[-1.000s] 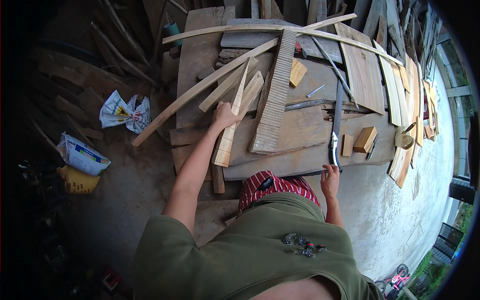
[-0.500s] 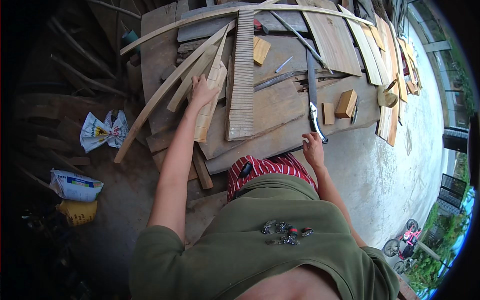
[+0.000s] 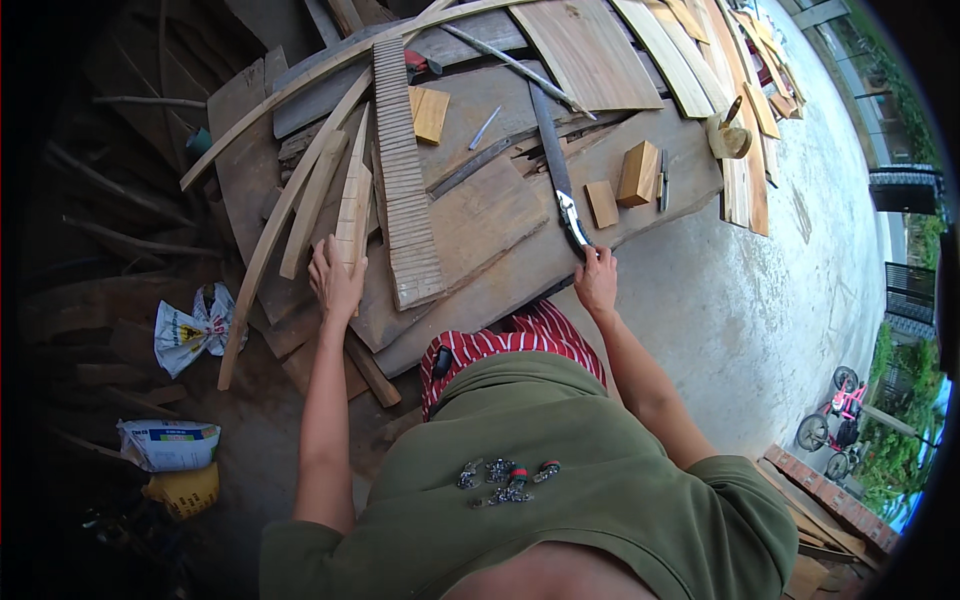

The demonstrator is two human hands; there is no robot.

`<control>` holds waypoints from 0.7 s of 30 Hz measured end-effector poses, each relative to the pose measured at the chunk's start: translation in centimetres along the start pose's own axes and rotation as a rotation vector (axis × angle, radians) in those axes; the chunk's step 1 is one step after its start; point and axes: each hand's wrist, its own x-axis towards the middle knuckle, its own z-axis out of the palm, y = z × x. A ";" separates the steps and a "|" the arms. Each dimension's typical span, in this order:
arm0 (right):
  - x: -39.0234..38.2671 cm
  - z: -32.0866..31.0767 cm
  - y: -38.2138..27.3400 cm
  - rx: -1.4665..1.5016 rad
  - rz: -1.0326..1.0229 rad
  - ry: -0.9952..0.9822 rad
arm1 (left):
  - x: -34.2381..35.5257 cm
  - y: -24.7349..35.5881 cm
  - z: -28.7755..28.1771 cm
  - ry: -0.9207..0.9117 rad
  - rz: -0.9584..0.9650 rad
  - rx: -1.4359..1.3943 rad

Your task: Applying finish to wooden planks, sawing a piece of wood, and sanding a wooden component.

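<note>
My left hand [image 3: 338, 282] grips the near end of a narrow, pale wooden strip [image 3: 352, 205] with cross marks, fingers along one edge and thumb at the other. My right hand [image 3: 597, 280] is at the front edge of the wooden bench [image 3: 390, 345], its bent fingers on the end of a handsaw's handle. The handsaw [image 3: 570, 212] lies flat, its dark blade pointing away from me. Between my hands lies a long board [image 3: 405, 180] crossed by many close lines.
Small wooden blocks [image 3: 637, 175], a pen [image 3: 486, 128] and a wooden mallet [image 3: 728, 135] lie on the bench. Long curved strips [image 3: 290, 215] spread at left. Pale planks [image 3: 585, 50] lie at the back right. Sacks [image 3: 170, 445] sit on the floor at left.
My left hand has slid toward me along the strip to its near end. My right hand has come onto the saw's handle. The whole view has turned and shifted.
</note>
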 end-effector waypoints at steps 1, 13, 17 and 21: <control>0.6 0.3 0.3 0.007 -0.007 0.014 | -0.9 0.1 0.1 0.028 -0.013 0.017; 5.5 0.2 1.2 0.200 0.061 -0.197 | -7.4 4.0 0.4 0.073 -0.099 0.088; 5.5 -1.5 -2.9 0.592 0.028 -0.450 | -8.2 5.0 0.7 0.122 -0.102 0.070; 4.9 -1.0 -8.0 0.765 -0.073 -0.588 | -8.8 8.1 1.5 0.105 -0.134 0.080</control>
